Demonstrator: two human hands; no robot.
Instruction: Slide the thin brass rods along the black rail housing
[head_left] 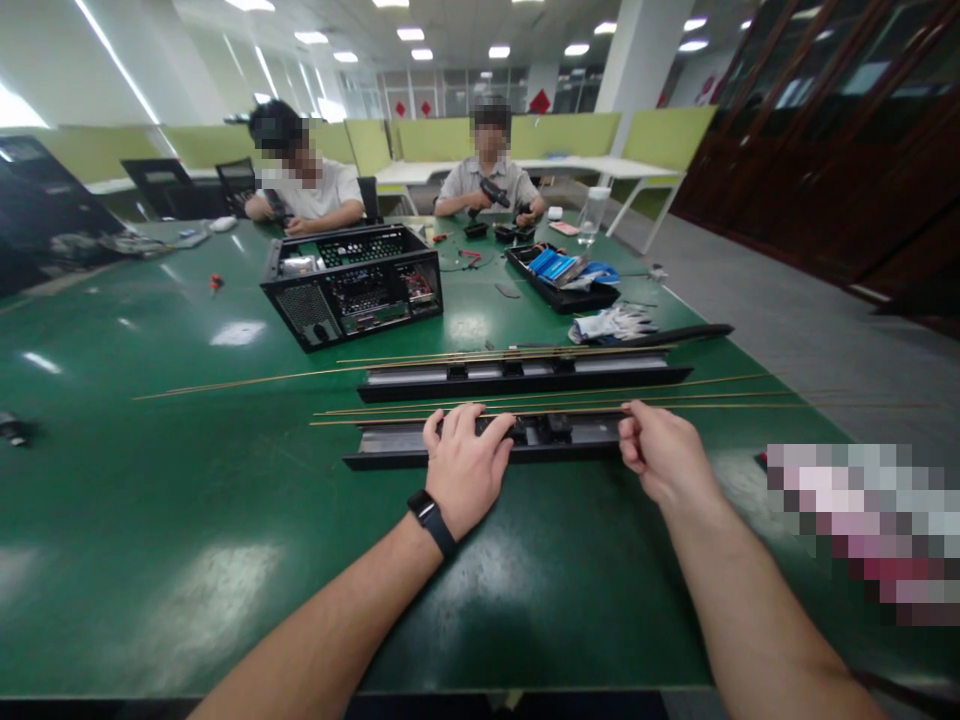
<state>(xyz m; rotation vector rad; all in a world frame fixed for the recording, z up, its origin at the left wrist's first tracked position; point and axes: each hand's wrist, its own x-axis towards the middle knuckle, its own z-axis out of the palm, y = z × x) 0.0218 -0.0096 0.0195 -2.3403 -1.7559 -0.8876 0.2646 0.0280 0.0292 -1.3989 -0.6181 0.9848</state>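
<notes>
My left hand [469, 455], a dark watch on its wrist, lies across the near black channel rail [397, 458]. Its fingers are spread over the rail, the thumb beside a black block inside it. At the rail's right end, my right hand [664, 450] is closed, thumb and forefinger pinching one of the thin brass-coloured rods [742, 407]; the other fingers curl in. Several such rods run lengthwise along the rail's far side. A second black channel rail [525, 381] lies parallel behind, with more thin rods along it.
An opened black computer case [356, 285] stands behind the rails. To the right are white gloves [613, 324], a black tray [559, 295] with blue packets, and a clear bottle [594, 215]. Two people sit across the green table [187, 480], one holding a power drill [491, 193].
</notes>
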